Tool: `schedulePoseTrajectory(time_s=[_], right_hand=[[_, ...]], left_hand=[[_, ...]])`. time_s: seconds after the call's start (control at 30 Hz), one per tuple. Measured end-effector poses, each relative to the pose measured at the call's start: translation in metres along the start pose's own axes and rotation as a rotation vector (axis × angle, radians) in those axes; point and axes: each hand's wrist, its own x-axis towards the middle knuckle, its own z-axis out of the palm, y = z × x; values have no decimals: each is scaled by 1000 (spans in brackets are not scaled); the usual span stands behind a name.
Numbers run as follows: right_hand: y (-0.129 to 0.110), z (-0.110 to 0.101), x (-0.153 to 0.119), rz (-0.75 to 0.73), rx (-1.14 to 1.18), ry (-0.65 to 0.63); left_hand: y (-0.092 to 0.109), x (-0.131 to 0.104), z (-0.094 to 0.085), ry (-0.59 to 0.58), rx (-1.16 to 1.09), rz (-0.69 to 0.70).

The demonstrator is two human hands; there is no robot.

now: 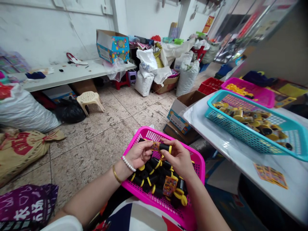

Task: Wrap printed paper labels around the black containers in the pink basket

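A pink plastic basket (201, 160) sits at my lap, full of small black cylinders with yellow ends (149, 168). Above it, my right hand (179, 158) grips one black cylinder with a yellow rim (165, 147) between thumb and fingers. My left hand (139, 155) pinches a small orange printed label (155, 146) at the left end of that cylinder; whether the label is stuck to it I cannot tell. Another orange printed piece (169, 186) lies on the cylinders in the basket.
To the right, a white table (271, 192) bears a turquoise basket (240, 134) of yellow-and-black pieces, a pink basket (269, 99) and a stack of orange printed sheets (270, 175). Cartons (176, 118) stand beside it. A beige stool (90, 98) and sacks (26, 107) are leftward.
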Motion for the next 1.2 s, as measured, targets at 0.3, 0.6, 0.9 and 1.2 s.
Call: schedulePoseTrajectory(time_s=[0.3,0.6,0.9,1.2], right_hand=[[-2,-2,1,-46,-102,6],[0,1,-7,38,155,18],[6,3,-13,-110,-191,-89],[3,2,-21,-249,-288,-1]], left_hand=[[-5,-3,2,4,161,148],[8,-17,12,61,453,346],[1,-7,-2,-92,443,173],[-12,-4,-3,-132,423,145]])
